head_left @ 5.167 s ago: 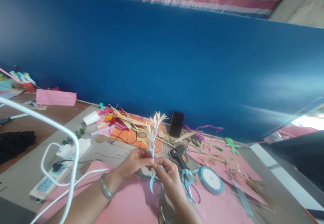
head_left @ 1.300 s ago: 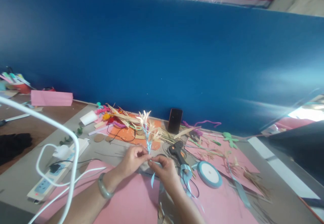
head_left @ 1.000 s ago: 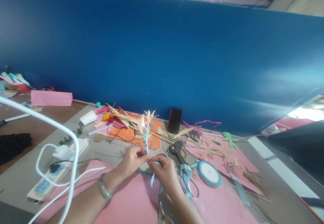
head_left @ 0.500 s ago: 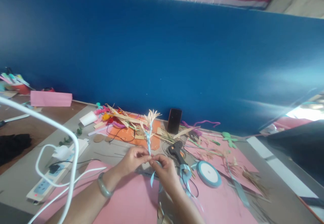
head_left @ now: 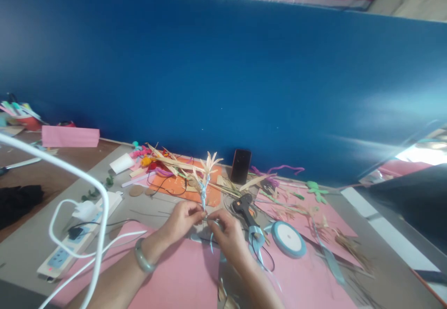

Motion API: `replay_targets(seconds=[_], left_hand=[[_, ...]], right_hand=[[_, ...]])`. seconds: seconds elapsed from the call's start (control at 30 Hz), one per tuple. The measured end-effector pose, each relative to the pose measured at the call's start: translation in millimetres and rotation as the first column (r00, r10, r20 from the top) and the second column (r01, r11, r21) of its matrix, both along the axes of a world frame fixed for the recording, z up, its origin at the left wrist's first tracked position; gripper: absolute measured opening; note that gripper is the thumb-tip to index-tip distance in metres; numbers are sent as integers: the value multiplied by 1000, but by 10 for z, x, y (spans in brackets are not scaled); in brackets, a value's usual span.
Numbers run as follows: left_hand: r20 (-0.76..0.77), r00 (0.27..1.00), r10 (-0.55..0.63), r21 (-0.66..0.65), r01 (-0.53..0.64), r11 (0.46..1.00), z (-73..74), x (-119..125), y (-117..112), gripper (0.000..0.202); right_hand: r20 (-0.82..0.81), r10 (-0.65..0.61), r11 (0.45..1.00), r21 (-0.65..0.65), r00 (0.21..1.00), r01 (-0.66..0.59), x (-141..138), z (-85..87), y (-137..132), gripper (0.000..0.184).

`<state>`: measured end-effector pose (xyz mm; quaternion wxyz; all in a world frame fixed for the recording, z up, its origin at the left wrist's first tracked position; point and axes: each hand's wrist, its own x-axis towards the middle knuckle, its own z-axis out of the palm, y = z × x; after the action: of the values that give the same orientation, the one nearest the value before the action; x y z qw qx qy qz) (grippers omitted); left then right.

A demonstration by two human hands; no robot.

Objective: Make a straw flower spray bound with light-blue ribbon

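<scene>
Upright between my hands stands a straw-coloured craft flower, its stem wrapped in light blue ribbon. My left hand pinches the lower end of the wrapped stem between thumb and fingers. Close against it on the right, my right hand has thumb and fingers pressed together at the stem's bottom; a loose tail of blue ribbon hangs below these fingers. Right of my hands lie a black glue gun and a blue-rimmed ribbon spool.
A power strip with plugs and white cables lies at the left. Dried strips and an orange sheet lie behind my hands. A dark phone leans on the blue wall. Pink sheets cover part of the table.
The flower has shifted slightly left and down with my left hand. A small gap has opened between the fingertips of my two hands; the ribbon tail hangs narrower.
</scene>
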<state>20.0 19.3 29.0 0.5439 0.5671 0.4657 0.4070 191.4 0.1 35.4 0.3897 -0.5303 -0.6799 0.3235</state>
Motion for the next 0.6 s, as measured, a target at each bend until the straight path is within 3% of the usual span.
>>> replay_targets(seconds=[0.13,0.37,0.6], left_hand=[[-14,1000,-3,22,3,1000,6,2,3,31],[-40,999,17,31,-16,999,-8,19,-10,23],[-57,998,20,76,-15,997,-61,17,-4,27]], right_hand=[[-64,15,995,-99,998,-21,18,5,18,20],[-277,-15,947,-311,961,-75,15,-132,43,30],[-342,-39,933,-350,939,-89,-7,-153,32,40]])
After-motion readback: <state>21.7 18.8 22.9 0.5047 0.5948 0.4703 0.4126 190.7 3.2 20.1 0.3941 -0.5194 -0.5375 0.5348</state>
